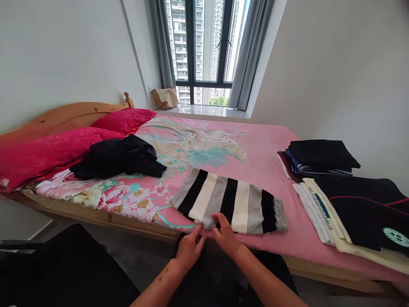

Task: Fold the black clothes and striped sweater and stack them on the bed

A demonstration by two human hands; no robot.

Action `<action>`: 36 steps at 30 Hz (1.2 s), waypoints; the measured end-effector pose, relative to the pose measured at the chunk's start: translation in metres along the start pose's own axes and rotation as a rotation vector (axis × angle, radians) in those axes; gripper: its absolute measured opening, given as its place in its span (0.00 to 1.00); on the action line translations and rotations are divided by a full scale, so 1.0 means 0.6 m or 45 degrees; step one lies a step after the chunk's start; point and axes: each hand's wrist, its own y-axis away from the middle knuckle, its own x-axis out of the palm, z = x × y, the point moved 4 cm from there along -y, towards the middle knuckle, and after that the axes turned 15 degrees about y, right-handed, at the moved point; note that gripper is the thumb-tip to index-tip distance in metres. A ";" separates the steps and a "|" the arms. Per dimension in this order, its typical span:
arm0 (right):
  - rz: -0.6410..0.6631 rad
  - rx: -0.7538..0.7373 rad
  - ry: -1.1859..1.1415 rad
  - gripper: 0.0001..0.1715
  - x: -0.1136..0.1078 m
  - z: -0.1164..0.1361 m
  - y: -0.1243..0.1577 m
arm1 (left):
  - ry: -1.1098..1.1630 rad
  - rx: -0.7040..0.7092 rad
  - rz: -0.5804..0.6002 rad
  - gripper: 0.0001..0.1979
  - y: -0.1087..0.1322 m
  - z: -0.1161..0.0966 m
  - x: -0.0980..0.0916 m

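A folded black-and-white striped garment [228, 200] lies on the pink bed sheet [262, 162] near the bed's front edge. My left hand [189, 248] and my right hand [226, 236] meet at the garment's near edge. Both hands have their fingers curled and pinch the fabric's hem. The fingertips are partly tucked under the cloth.
A crumpled black garment [118, 158] lies near two red pillows [47, 151] at the left. Stacks of folded clothes [322, 157] and a folded dark shirt with a green logo [367, 211] sit at the right. A brown paper bag [165, 97] stands on the windowsill.
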 end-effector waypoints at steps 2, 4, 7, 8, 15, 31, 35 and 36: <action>0.040 0.024 0.003 0.22 -0.005 0.004 -0.014 | 0.333 -0.261 -0.133 0.23 0.001 0.017 0.024; 0.080 0.047 0.012 0.21 -0.011 0.009 -0.033 | 0.521 -0.410 -0.209 0.26 -0.003 0.025 0.040; 0.149 0.052 0.032 0.20 -0.017 0.015 -0.066 | 0.528 -0.383 -0.250 0.28 -0.011 0.011 0.036; 0.175 0.044 0.039 0.20 -0.016 0.016 -0.077 | 0.462 -0.345 -0.245 0.29 -0.012 0.002 0.029; 0.322 0.068 0.067 0.20 0.015 0.000 -0.126 | -0.141 -0.454 -0.080 0.27 -0.009 -0.036 -0.017; 0.401 0.104 -0.270 0.19 0.050 -0.011 -0.145 | 1.058 -0.709 0.285 0.25 -0.029 -0.016 0.027; 0.422 0.098 -0.277 0.20 0.050 -0.009 -0.148 | 1.105 -0.768 0.286 0.21 -0.021 -0.006 0.050; 0.429 0.090 -0.267 0.21 0.052 -0.010 -0.149 | 1.109 -0.763 0.251 0.20 -0.018 -0.005 0.056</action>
